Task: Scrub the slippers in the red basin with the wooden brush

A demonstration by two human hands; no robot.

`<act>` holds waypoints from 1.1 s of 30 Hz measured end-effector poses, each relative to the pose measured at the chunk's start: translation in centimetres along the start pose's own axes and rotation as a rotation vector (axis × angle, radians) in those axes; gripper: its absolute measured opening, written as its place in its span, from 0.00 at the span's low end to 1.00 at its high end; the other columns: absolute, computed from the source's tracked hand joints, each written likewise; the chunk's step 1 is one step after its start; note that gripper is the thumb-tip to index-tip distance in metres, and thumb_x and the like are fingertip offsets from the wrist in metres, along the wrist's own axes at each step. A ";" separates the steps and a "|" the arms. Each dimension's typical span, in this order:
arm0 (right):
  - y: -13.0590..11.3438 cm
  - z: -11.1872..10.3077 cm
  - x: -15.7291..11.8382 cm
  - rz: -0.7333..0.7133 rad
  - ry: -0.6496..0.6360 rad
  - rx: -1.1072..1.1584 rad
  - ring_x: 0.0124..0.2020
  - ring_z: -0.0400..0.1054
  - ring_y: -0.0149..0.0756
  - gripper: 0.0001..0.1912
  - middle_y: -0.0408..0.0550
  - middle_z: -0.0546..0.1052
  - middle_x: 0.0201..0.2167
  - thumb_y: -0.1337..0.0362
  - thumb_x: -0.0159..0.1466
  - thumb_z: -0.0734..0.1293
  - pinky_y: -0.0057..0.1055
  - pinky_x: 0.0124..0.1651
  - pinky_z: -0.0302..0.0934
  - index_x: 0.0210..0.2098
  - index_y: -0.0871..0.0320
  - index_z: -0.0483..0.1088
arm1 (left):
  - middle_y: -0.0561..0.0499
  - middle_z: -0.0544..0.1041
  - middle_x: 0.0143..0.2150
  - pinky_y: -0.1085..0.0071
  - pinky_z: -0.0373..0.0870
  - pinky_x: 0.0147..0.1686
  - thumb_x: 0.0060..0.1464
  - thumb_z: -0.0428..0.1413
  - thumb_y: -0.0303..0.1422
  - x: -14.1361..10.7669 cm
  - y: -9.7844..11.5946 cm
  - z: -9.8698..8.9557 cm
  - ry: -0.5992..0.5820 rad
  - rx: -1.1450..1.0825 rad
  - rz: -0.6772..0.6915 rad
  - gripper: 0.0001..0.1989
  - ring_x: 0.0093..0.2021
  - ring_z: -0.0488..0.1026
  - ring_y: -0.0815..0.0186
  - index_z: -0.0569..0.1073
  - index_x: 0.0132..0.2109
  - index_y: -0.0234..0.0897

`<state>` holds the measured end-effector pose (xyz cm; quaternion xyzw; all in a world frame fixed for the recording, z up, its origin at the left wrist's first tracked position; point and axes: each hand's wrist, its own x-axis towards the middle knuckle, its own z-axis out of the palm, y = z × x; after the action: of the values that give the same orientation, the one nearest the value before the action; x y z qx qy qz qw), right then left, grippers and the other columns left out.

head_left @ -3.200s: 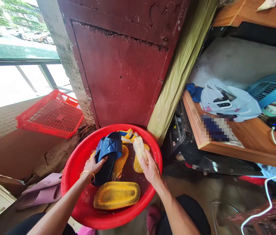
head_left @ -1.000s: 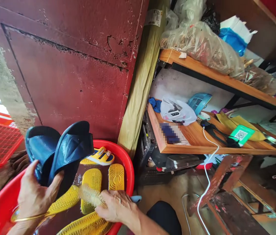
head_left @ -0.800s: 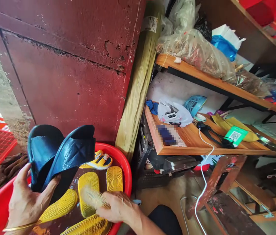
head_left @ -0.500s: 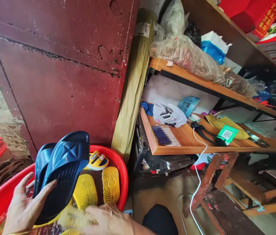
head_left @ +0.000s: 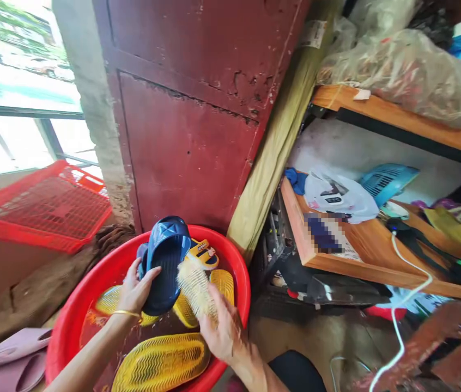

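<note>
My left hand (head_left: 135,288) is closed around a pair of dark blue slide sandals (head_left: 169,267), held tilted above a red basin (head_left: 61,332). In my right hand (head_left: 226,326) is a scrubbing brush (head_left: 194,286) with pale bristles, just right of the front sandal. The bristles face the sandal; whether they touch it I cannot tell. Brownish water stands in the basin. A yellow slipper lies sole up (head_left: 163,362) in the front part, and a yellow slipper (head_left: 222,284) rests by the right wall. Behind the brush is a yellow and black sandal (head_left: 204,254).
Mauve slippers (head_left: 13,359) lie left of the basin, below a red plastic crate (head_left: 50,204). A dark red door (head_left: 189,152) stands behind. To the right is a wooden shelf (head_left: 377,272) with bags, a blue fan and a white cable (head_left: 402,337).
The view has swung left and shows more of the basin and the crate. My right hand has raised the brush from low in the basin to beside the blue sandals.
</note>
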<state>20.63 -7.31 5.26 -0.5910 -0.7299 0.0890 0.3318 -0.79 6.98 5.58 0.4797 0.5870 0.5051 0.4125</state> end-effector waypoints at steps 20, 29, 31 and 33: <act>4.1 -1.4 2.5 0.424 0.056 0.154 0.61 0.71 0.47 0.34 0.60 0.73 0.63 0.58 0.67 0.65 0.42 0.64 0.65 0.70 0.62 0.60 | 0.46 0.81 0.50 0.64 0.79 0.39 0.41 0.67 0.44 0.6 0.1 -4.8 -0.276 -0.165 -0.139 0.46 0.43 0.81 0.57 0.65 0.67 0.40; 4.4 -0.8 2.4 0.407 0.118 0.165 0.63 0.69 0.46 0.33 0.59 0.70 0.66 0.56 0.69 0.63 0.41 0.64 0.64 0.70 0.59 0.58 | 0.42 0.82 0.52 0.54 0.77 0.52 0.43 0.62 0.50 2.2 -4.5 -4.6 -0.315 0.282 -0.058 0.38 0.56 0.78 0.47 0.72 0.61 0.40; 4.6 -0.5 2.3 0.427 0.076 0.147 0.61 0.70 0.46 0.34 0.59 0.72 0.64 0.56 0.68 0.64 0.41 0.63 0.65 0.71 0.59 0.57 | 0.36 0.79 0.58 0.48 0.71 0.59 0.47 0.57 0.50 2.8 -4.8 -5.2 -0.197 0.524 0.021 0.37 0.63 0.73 0.42 0.71 0.62 0.36; 4.8 0.0 2.0 0.438 0.038 0.105 0.58 0.73 0.46 0.36 0.58 0.75 0.61 0.57 0.67 0.65 0.41 0.60 0.67 0.72 0.59 0.55 | 0.29 0.72 0.66 0.44 0.63 0.64 0.52 0.53 0.51 2.5 -5.1 -5.2 -0.111 0.706 0.135 0.41 0.68 0.66 0.38 0.66 0.67 0.30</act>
<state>24.28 -4.07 3.52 -0.7186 -0.5723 0.1858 0.3485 -7.05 8.26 1.35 0.6567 0.6691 0.2707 0.2186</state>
